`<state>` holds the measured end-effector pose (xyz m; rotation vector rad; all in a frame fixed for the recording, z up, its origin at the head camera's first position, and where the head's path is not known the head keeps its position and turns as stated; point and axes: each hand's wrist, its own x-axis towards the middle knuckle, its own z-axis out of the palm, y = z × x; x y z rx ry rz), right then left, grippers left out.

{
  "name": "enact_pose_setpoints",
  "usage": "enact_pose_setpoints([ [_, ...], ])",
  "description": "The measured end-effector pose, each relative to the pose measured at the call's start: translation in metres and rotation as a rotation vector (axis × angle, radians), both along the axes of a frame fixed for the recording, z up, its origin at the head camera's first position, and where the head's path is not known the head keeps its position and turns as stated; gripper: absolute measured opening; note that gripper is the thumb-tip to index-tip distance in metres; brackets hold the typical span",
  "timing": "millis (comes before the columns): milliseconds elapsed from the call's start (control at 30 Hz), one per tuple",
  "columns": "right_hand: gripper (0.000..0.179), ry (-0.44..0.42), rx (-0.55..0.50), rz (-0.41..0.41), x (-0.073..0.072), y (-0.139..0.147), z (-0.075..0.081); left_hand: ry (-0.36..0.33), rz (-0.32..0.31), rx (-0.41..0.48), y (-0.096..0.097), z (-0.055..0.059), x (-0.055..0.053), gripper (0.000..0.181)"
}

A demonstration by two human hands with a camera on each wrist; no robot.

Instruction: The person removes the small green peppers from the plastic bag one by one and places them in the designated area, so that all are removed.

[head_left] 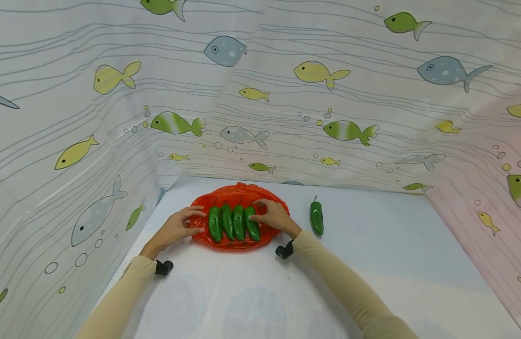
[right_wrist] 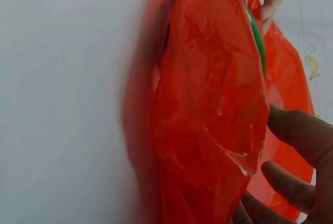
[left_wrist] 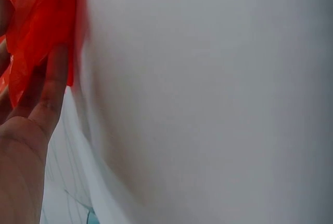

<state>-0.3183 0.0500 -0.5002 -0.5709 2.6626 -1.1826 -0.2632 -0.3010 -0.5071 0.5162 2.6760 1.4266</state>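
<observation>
Likely slick, glossy green peppers (head_left: 239, 224) suit mid-body holding; left grip (head_left: 178, 227) at nine o'clock, right grip (head_left: 276, 217) at three, fingers spread.

Head view looks forward and down from above; both wrist views, close in, share the red plastic (right_wrist: 205, 94).

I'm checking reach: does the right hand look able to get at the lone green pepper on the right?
Probably yes. The lone green pepper lies uncovered on the white table, with nothing apparently in the way; the right hand would just need to leave the red plastic.
</observation>
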Motion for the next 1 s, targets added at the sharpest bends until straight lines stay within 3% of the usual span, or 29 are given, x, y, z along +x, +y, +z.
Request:
enact_pose_setpoints([
  [400,0.054,-0.006,0.027,0.025,-0.0021,-0.0071,-0.0015,0.003,0.007,-0.006,-0.0005,-0.0009,0.0006,0.047],
  [1000,0.055,-0.056,-0.022,0.084,-0.0039,-0.0074,-0.0002,-0.006,0.008,0.001,0.0014,0.0015,0.0012,0.047],
])
